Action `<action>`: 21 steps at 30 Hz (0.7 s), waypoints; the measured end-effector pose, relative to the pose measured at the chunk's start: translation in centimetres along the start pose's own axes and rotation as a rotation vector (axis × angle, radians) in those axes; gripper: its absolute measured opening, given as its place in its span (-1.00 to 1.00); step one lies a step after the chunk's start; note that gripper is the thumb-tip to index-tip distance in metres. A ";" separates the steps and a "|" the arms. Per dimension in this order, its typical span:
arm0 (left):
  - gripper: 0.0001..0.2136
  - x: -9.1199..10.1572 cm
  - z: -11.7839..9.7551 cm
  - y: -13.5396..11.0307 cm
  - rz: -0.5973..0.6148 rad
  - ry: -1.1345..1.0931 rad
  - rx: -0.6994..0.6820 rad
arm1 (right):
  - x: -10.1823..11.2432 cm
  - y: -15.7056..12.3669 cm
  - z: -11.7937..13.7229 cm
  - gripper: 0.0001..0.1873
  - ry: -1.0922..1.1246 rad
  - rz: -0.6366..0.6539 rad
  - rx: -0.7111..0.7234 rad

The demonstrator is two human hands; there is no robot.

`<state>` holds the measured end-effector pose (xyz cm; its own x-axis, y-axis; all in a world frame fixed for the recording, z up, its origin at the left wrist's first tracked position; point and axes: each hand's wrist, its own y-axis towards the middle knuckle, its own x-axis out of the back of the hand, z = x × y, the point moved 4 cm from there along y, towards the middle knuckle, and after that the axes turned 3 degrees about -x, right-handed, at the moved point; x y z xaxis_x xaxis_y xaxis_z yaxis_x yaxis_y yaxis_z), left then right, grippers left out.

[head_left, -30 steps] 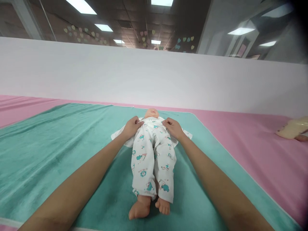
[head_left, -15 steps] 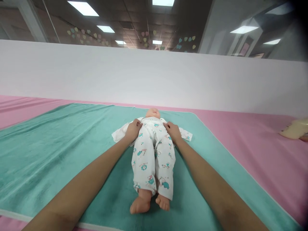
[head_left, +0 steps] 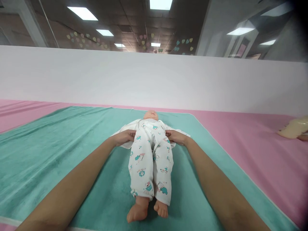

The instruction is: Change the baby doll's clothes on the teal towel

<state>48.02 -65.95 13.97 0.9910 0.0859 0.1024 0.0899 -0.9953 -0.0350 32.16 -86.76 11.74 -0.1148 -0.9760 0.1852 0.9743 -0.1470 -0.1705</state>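
Observation:
A baby doll point(head_left: 151, 115) lies on its back, feet toward me, in a white long-sleeved top point(head_left: 131, 126) and white printed trousers point(head_left: 141, 160). My left hand point(head_left: 124, 137) is at the left side of the trousers near the waist, fingers closed at the cloth edge. On the opposite side, my right hand point(head_left: 176, 137) is closed at the trousers' right edge, with its fingertips partly hidden by the cloth. The top's sleeves spread outward behind both hands. Bare doll feet point(head_left: 138, 210) stick out of the trouser legs.
Beneath the doll is a green cloth point(head_left: 60, 154) with a pale border, spread over a pink sheet point(head_left: 245, 144). A white wall panel point(head_left: 144, 80) rises behind, topped by reflective glass. A pale yellowish object point(head_left: 295, 127) lies at the right edge.
Both hands have moved from on top of the doll's waist outward and down to its sides, with the wrists farther apart. The camera view has shifted slightly.

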 end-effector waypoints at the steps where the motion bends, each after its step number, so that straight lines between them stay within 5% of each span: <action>1: -0.71 -0.1 0.1 0.0 0.013 -0.011 0.002 | -0.1 0.1 0.0 -0.74 -0.025 0.010 -0.008; 13: -0.61 0.6 2.0 1.1 -0.184 -0.261 -0.100 | 1.0 0.2 -1.5 -0.64 0.115 -0.094 0.038; 21: -0.64 0.7 2.2 1.0 -0.177 -0.277 -0.113 | 1.1 0.5 -1.5 -0.77 -0.069 -0.250 0.017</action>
<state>49.00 -66.83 11.82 0.9517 0.2507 -0.1773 0.2664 -0.9612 0.0709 32.23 -88.16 10.41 -0.3392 -0.8963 0.2855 0.9206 -0.3787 -0.0950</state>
